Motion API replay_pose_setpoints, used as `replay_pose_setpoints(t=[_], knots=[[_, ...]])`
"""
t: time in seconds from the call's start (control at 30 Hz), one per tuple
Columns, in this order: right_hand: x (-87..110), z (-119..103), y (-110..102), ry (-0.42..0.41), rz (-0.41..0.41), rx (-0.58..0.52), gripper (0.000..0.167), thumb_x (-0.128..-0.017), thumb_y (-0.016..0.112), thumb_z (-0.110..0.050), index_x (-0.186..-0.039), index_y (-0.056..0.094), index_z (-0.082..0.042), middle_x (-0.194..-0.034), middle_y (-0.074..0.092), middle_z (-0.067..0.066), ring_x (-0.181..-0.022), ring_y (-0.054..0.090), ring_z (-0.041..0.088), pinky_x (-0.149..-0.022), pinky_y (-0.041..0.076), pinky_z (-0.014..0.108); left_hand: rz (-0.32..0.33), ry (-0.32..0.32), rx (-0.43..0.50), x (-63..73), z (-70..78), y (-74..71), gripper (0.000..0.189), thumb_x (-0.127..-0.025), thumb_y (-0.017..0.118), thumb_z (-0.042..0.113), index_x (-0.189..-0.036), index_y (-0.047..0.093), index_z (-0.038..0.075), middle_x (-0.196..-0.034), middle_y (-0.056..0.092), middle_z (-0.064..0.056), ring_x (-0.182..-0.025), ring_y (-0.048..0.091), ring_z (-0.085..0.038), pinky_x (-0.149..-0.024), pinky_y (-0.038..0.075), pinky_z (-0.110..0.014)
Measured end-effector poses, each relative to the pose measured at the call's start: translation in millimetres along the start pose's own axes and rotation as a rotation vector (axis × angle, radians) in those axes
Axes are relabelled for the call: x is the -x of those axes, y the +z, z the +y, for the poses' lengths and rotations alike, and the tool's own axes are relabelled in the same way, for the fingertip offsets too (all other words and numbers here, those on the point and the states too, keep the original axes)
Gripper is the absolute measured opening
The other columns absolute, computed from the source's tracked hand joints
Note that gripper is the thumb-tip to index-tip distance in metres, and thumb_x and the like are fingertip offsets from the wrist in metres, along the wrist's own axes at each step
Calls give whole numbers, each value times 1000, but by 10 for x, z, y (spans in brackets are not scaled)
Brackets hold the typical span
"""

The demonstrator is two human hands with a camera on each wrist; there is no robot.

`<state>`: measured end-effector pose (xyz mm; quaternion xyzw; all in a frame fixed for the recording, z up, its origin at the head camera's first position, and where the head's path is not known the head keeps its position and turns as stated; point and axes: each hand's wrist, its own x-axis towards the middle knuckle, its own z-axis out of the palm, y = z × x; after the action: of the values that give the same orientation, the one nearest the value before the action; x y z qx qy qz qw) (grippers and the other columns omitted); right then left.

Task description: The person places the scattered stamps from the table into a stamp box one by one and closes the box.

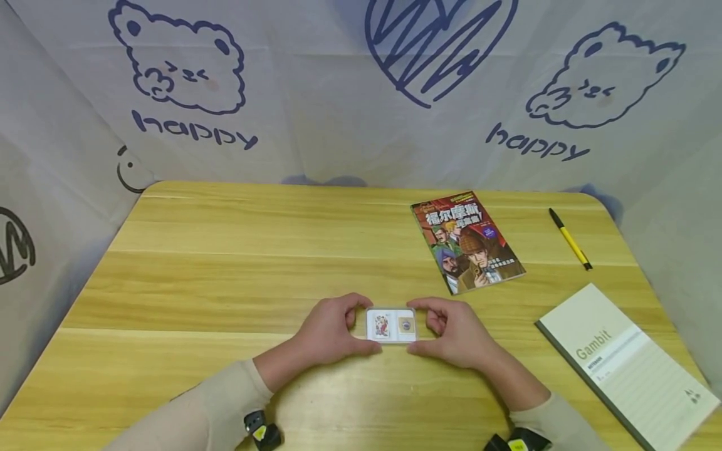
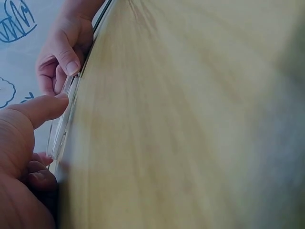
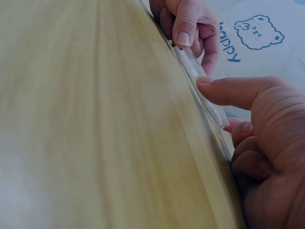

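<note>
A small clear plastic case point(image 1: 391, 326) lies near the middle front of the table, and both wrist views show it low against the wood. Inside its left half is a tiny playing card point(image 1: 381, 326) with a colourful figure; the right half has a tan square point(image 1: 406, 325) with a dark round mark. My left hand point(image 1: 338, 329) pinches the left end between thumb and index finger. At the opposite end, my right hand point(image 1: 457, 332) pinches the case in the same way. The remaining fingers of both hands are curled in. The case's underside is hidden.
Behind my right hand lies a comic-style book point(image 1: 470, 244) with Chinese lettering. A yellow and black pen point(image 1: 571, 239) is at the far right. Closer on the right is a thick "Gambit" notebook point(image 1: 626, 363). White cloth point(image 1: 316, 94) with blue drawings hangs beyond the wooden table point(image 1: 225, 263).
</note>
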<state>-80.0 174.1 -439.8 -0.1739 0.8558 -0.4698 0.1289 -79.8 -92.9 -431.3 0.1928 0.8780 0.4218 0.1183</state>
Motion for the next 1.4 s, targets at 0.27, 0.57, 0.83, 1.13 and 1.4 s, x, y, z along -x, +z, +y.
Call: replay_pose_setpoints(t=[0.27,0.57,0.83,1.13,1.4], knots=[[7,-7,2,-1,8,1,65,-64,96,-19,-122,70,-8,-61,48,-3,-54,39,9,-61,42,28,-9,30,-29,6,3,-1,65,-65,95,29,-118,66,7,-68,50,2,-55,40,-7,-53,37,-25],[-4,-26,5,6,18,28,62,-64,95,-18,-120,70,-9,-60,47,-6,-54,39,8,-63,42,29,-35,15,-38,-20,27,-23,64,-68,94,28,-119,64,6,-69,51,1,-57,40,-7,-54,37,-25],[-9,-20,1,9,10,39,63,-65,95,-20,-122,70,-9,-59,46,-7,-53,38,8,-64,43,28,-34,2,-35,-16,26,-16,64,-69,94,29,-120,64,5,-69,50,2,-57,40,-8,-55,37,-25],[7,12,-9,13,18,-2,61,-66,95,-24,-120,71,-9,-59,46,-5,-53,38,8,-64,43,28,-32,7,-50,-32,16,9,63,-69,94,30,-119,67,4,-68,48,3,-58,41,-8,-56,36,-26],[-8,-17,-13,2,20,41,57,-66,95,-25,-117,73,-9,-56,45,-7,-51,37,7,-58,41,27,-29,-38,-48,-65,52,2,65,-64,96,31,-117,70,3,-64,47,4,-57,40,-9,-53,34,-25]])
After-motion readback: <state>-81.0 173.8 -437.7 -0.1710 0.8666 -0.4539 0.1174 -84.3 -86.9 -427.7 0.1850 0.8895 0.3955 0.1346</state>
